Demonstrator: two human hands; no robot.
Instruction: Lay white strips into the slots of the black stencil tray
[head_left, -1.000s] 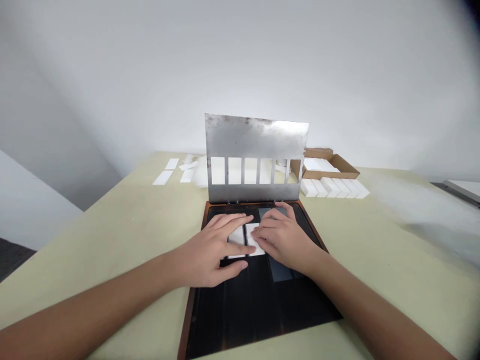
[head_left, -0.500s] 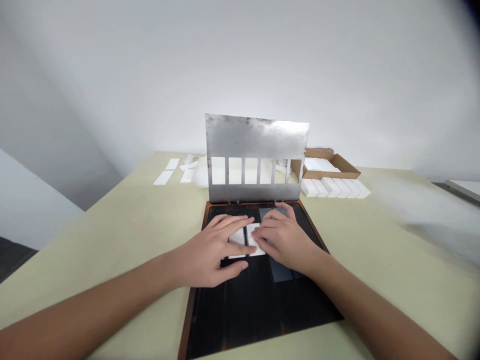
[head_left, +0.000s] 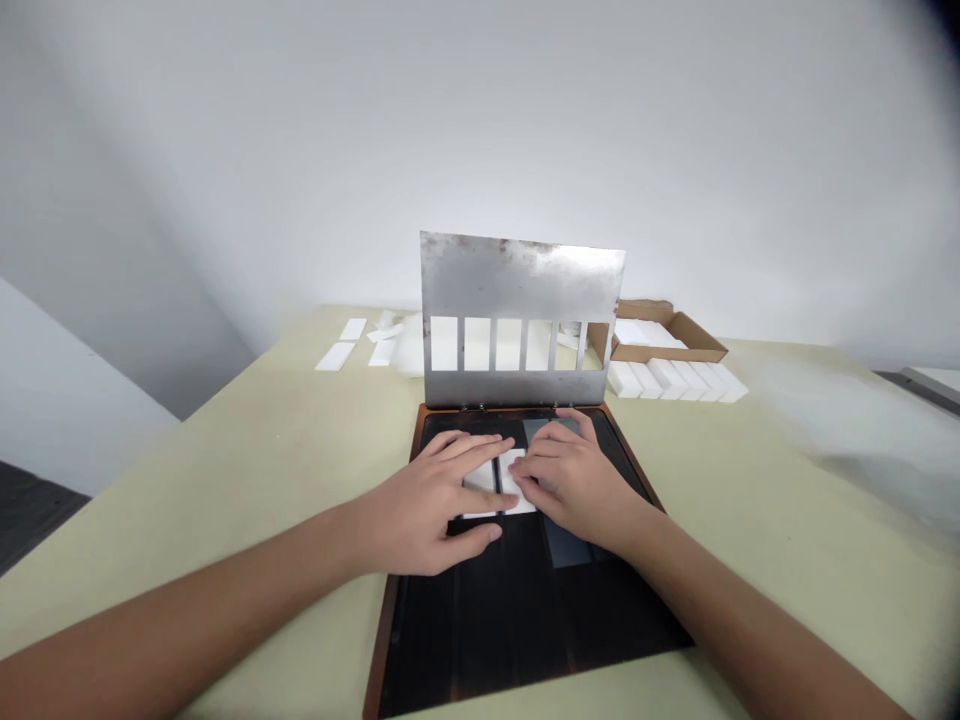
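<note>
A black board with a brown wooden rim (head_left: 480, 620) lies in front of me, and a metal plate with a row of rectangular windows (head_left: 517, 275) stands up from its far edge on hinges. On the board, two white rectangular pieces sit side by side. My left hand (head_left: 424, 510) rests over the left white piece (head_left: 480, 478), its fingers spread and a fingertip reaching the right white piece (head_left: 517, 500). With bent fingers held together, my right hand (head_left: 581, 485) grips at that right piece; its fingertips partly cover it. Below my right hand shows a dark grey strip (head_left: 566, 548).
Behind the board on the right stands an open cardboard box (head_left: 675, 353) with white pieces inside. A row of white blocks (head_left: 667, 380) leans before it. Loose white cards (head_left: 335, 356) lie at the back left of the pale green table (head_left: 300, 460), near the wall.
The whole view has shifted slightly, so everything appears a little farther right. Both hands keep nearly the same pose over the white pieces.
</note>
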